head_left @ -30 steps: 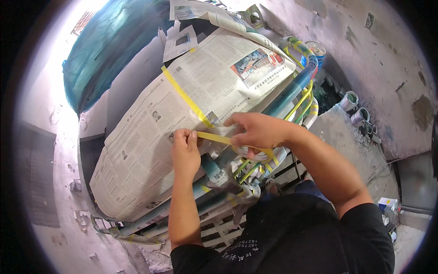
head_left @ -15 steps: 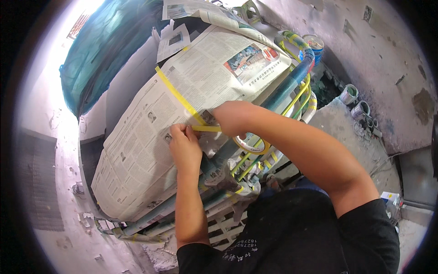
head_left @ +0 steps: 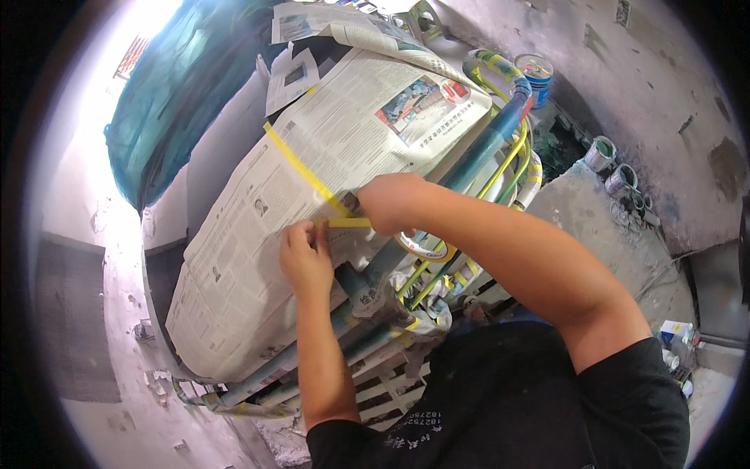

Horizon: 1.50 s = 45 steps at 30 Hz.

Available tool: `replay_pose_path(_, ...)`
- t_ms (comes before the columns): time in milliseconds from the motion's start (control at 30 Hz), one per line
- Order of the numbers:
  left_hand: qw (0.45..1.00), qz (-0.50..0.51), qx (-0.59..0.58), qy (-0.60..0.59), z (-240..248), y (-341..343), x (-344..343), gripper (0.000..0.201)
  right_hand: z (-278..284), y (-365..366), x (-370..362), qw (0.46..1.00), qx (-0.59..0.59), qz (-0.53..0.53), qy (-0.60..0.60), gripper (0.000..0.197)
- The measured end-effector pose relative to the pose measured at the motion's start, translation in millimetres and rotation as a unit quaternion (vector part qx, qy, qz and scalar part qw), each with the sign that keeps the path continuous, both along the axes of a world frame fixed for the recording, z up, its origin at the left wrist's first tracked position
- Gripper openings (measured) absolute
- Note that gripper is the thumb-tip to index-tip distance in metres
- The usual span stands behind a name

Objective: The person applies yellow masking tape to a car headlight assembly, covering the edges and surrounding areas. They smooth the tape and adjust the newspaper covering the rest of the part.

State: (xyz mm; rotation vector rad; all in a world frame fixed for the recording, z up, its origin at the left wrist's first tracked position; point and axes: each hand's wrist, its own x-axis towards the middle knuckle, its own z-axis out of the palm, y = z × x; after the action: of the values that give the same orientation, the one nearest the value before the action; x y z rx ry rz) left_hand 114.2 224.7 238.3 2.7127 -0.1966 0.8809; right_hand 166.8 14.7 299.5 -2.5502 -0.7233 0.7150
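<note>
Newspaper (head_left: 234, 262), left to centre: spread, one yellow strip (head_left: 303, 167) laid. Left hand (head_left: 306, 256), nearer: pinched on second strip (head_left: 348, 223), seemingly unpressed. Right hand (head_left: 392, 205): fingers hidden, grip undeterminable; tape roll (head_left: 426, 251) just beside, near side.

Wearing a black short-sleeved fabric T-shirt (head_left: 539, 383) now, showing small white printing (head_left: 423, 429) on the front, bare-armed down to left hand (head_left: 305, 258) and right hand (head_left: 394, 205).
</note>
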Motion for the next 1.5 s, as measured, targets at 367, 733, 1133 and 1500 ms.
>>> replay_pose_path(367, 0.987, -0.046, 0.126, 0.09, 24.3, -6.0, 17.0, 0.037, -13.7, 0.1, -3.5, 0.994, 0.04, 0.024, -0.1, 0.024)
replay_pose_path(733, 0.968, 0.007, 0.115, 0.224, 41.9, -4.3, 29.5, 0.04, -21.4, 7.1, -49.5, 0.92, 0.101, 0.097, -0.367, 0.039)
replay_pose_path(1133, 0.964, -0.034, 0.239, 0.11, 43.2, -14.9, 27.4, 0.066, -52.9, -55.3, -113.7, 0.847, 0.307, 0.124, -0.415, 0.046)
replay_pose_path(1500, 0.931, -0.114, 0.343, 0.04, 14.0, -42.3, 52.1, 0.102, -112.9, -87.1, -138.4, 0.883, 0.358, -0.007, -0.303, 0.044)
